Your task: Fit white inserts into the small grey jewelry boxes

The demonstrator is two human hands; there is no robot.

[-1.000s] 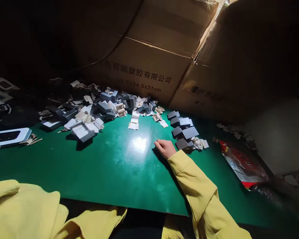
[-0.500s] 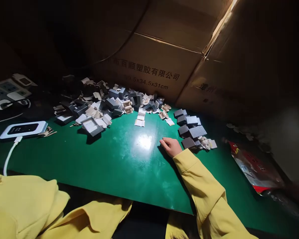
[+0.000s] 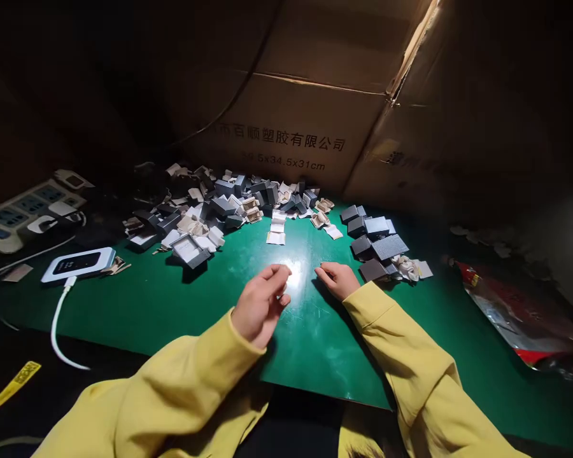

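My left hand is raised over the green table, its thumb and fingertips drawn together. Whatever may be between those fingertips is too small to make out. My right hand rests on the tabletop with its fingers curled in, and nothing shows in it. Just right of it lies a group of small dark grey boxes with crumpled paper beside them. Ahead of both hands, a white folded paper piece sits at the edge of a heap of opened grey boxes and torn card.
A white device with a cable lies at left, near a power strip. Large cardboard cartons wall off the back. A red and clear plastic package lies at right. The green table's front edge is close to me.
My left hand has come up into view over the table, beside the right one. The right hand stays curled by the boxes. The view has turned slightly left.
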